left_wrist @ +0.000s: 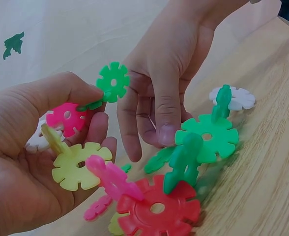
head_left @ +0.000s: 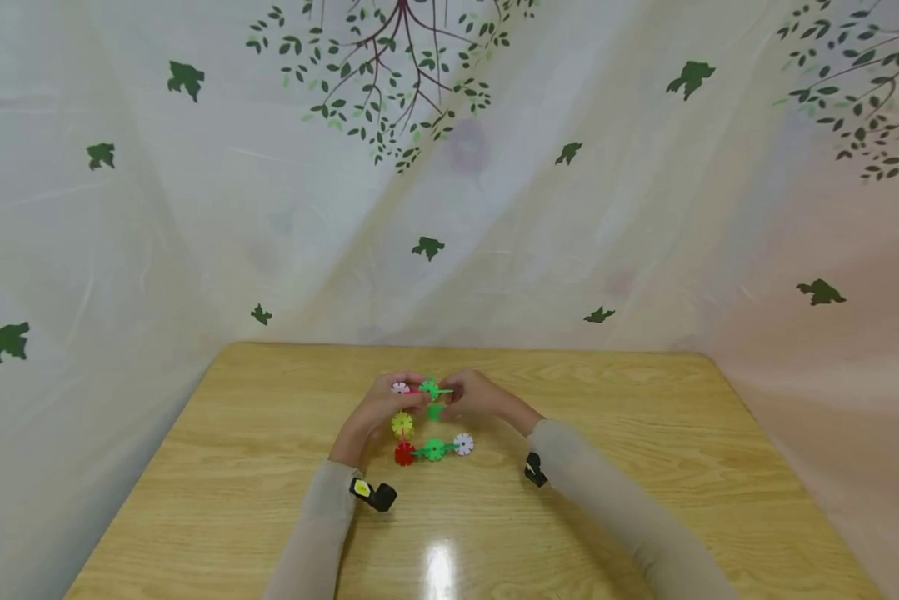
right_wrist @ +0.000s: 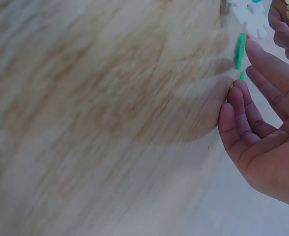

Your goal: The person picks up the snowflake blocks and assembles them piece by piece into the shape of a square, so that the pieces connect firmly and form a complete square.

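Observation:
My left hand [head_left: 384,402] pinches a small green snowflake disc [left_wrist: 113,82] and its linked green piece between thumb and fingers. Joined to that are a pink disc [left_wrist: 67,119], a white disc [head_left: 400,388] and a yellow disc [left_wrist: 76,166], lying against the palm. The chain runs on through a second pink piece [left_wrist: 113,182] to a red disc [left_wrist: 158,206], a larger green disc [left_wrist: 207,138] and a white end disc [head_left: 463,444]. My right hand [head_left: 476,395] is beside the green end, fingers loosely bent, seemingly holding nothing. Its thumb is near a loose-looking green piece [left_wrist: 159,160].
The chain is over a wooden table [head_left: 269,500]. More pieces, one pink [left_wrist: 98,207] and one yellow [left_wrist: 116,224], lie partly hidden behind the red disc. A pale cloth [head_left: 307,233] with printed green birds and branches hangs behind the table.

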The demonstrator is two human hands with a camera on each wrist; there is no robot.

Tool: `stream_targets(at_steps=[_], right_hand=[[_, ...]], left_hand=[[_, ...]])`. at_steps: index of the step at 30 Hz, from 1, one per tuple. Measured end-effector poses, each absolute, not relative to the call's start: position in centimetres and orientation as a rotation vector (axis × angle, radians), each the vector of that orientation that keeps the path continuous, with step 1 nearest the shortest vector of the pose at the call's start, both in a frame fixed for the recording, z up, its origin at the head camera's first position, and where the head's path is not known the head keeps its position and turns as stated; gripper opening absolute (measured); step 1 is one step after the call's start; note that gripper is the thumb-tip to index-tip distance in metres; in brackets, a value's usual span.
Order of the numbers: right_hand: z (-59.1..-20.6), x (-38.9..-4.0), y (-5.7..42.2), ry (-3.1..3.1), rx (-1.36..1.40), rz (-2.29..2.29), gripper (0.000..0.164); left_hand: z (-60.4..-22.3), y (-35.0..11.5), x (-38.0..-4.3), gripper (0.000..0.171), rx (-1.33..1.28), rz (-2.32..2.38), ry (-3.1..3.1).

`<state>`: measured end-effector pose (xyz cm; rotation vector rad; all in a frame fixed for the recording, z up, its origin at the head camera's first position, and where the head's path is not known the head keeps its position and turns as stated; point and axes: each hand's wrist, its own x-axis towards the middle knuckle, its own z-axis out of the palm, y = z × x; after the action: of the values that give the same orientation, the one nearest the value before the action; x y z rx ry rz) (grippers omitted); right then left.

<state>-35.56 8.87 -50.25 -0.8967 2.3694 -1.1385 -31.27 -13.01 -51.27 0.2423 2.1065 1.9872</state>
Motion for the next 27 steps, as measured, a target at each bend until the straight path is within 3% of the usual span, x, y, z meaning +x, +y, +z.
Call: stream_targets(at_steps=[11, 17, 27], right_hand=[[-50.3, -35.9, 8.4, 2.364, -0.956, -1.09, 0.017], [-50.2, -35.9, 8.7, 2.377, -0.975, -1.059, 0.015], [-50.2, -35.9, 10.3, 2.377, -0.941, -1.115, 0.026]], left_hand=[[-51.0, -13.0, -31.2, 0.03, 0.252, 1.993, 2.097], [-51.0, -13.1, -31.2, 0.029, 0.243, 1.996, 2.099], [-51.0, -12.9, -31.3, 0.029, 0.221, 2.003, 2.106]])
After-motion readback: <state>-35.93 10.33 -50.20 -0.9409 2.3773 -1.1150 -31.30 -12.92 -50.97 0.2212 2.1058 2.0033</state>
